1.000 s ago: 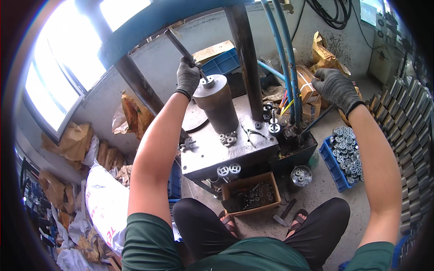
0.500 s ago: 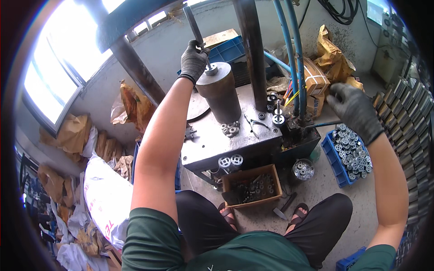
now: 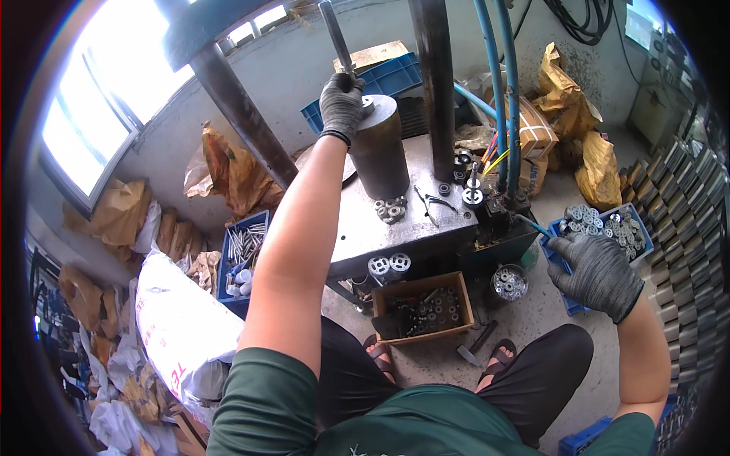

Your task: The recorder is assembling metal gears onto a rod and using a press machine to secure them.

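My left hand (image 3: 341, 109), in a dark grey glove, is closed around the lower part of an upright metal shaft (image 3: 334, 34). It is beside the top of a thick metal cylinder (image 3: 380, 148) on the press table (image 3: 357, 232). A small metal ring (image 3: 368, 106) shows there, partly behind the hand. Off to the right, my gloved right hand (image 3: 597, 275) has bent fingers at the end of a thin lever (image 3: 532, 223), which they seem to grip; the exact contact is hidden. Behind this hand, a blue crate (image 3: 572, 302) contains several metal wheel-shaped parts (image 3: 627, 234).
Pliers (image 3: 432, 207) and several bearings (image 3: 390, 210) lie on the table. Dark press columns (image 3: 435, 91) and blue hoses (image 3: 496, 83) rise behind. A cardboard box of parts (image 3: 461, 292), a metal can (image 3: 508, 285) and a hammer (image 3: 477, 342) are on the floor.
My left hand has lifted slightly with the shaft, whose lower end no longer shows at the ring. My right hand has moved down, and the lever now slants downward.
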A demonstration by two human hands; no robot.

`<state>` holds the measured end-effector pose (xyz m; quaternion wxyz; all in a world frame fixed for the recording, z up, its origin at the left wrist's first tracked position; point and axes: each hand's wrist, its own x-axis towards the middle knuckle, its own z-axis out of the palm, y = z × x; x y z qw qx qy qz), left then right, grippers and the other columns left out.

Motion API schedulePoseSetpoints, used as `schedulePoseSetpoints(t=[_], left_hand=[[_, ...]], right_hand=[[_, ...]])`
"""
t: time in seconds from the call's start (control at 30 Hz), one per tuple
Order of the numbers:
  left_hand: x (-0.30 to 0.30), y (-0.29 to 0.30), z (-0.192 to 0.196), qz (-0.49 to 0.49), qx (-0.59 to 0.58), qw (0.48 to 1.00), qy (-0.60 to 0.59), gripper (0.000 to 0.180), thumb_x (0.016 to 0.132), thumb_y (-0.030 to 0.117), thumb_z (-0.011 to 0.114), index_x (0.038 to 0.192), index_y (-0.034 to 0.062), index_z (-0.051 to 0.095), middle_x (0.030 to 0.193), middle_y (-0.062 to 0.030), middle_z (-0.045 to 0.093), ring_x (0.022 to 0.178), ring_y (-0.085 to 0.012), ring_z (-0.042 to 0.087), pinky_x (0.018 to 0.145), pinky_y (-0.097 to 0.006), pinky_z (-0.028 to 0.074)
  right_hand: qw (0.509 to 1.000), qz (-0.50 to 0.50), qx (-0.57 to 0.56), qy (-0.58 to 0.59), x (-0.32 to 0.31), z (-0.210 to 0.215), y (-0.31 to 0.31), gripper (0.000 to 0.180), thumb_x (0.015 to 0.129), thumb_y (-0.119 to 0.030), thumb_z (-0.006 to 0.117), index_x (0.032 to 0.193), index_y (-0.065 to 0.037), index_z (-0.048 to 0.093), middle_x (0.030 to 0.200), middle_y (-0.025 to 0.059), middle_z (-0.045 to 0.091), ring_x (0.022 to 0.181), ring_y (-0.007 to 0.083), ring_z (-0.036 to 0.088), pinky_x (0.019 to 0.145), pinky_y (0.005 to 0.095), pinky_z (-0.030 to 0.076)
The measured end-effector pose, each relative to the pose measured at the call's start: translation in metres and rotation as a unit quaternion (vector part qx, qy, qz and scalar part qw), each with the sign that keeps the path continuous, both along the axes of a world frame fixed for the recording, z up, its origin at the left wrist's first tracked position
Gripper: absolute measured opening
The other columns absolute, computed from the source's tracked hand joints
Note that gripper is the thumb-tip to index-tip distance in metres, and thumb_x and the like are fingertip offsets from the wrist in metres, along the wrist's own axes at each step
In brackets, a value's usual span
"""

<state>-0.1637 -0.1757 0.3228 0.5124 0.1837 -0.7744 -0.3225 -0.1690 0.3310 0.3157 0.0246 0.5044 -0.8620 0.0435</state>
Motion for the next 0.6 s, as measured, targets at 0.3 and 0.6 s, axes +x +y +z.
schedulePoseSetpoints(t=[0.3, 0.6], left_hand=[[0.014, 0.002, 0.002, -0.096, 0.187, 0.978, -0.02, 0.025, 0.101, 0.025, 0.067, 0.114, 0.0037, 0.07, 0.084, -0.0091, 0.069, 0.07, -0.0177, 0.067, 0.067, -0.035, 0.061], [0.005, -0.012, -0.008, 0.015, -0.011, 0.998, -0.061, 0.026, 0.1, 0.03, 0.063, 0.109, 0.0072, 0.071, 0.097, -0.0179, 0.074, 0.09, -0.0348, 0.071, 0.082, -0.043, 0.053]], right_hand=[[0.998, -0.019, -0.034, -0.056, 0.026, -0.032, 0.029, 0.03, 0.082, -0.018, 0.065, 0.107, -0.004, 0.073, 0.092, 0.0205, 0.071, 0.083, 0.0384, 0.07, 0.078, 0.0468, 0.058], [0.986, -0.081, -0.118, -0.079, 0.053, -0.072, 0.053, 0.014, 0.08, -0.008, 0.067, 0.092, -0.003, 0.072, 0.083, 0.0194, 0.068, 0.078, 0.0405, 0.067, 0.073, 0.0485, 0.054]])
